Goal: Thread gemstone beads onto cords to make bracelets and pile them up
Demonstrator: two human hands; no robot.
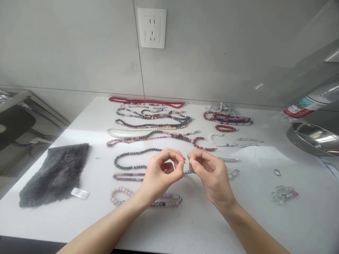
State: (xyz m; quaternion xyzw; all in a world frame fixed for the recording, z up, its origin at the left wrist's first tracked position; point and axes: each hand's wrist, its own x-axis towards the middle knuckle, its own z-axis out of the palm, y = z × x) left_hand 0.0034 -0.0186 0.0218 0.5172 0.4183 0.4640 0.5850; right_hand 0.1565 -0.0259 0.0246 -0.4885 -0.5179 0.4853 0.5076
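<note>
My left hand (162,173) and my right hand (209,174) are raised above a white counter (185,218), fingertips pinched and nearly touching each other. Between them shows a small pale blue-green bead (187,172), apparently on a thin thread that I cannot make out clearly. Under my left hand lie a dark bead strand (132,159), a strand of purple tube beads (127,176) and a pastel bead strand (120,193). A pale green bead strand (230,159) lies just right of my right hand.
Several bead strands (150,121) in red, white and mixed colours lie at the back; red and dark bracelets (227,119) lie back right. A grey fuzzy cloth (57,173) lies left, a steel bowl (312,135) and plastic bottle (309,104) right, clear beads (284,194) near right.
</note>
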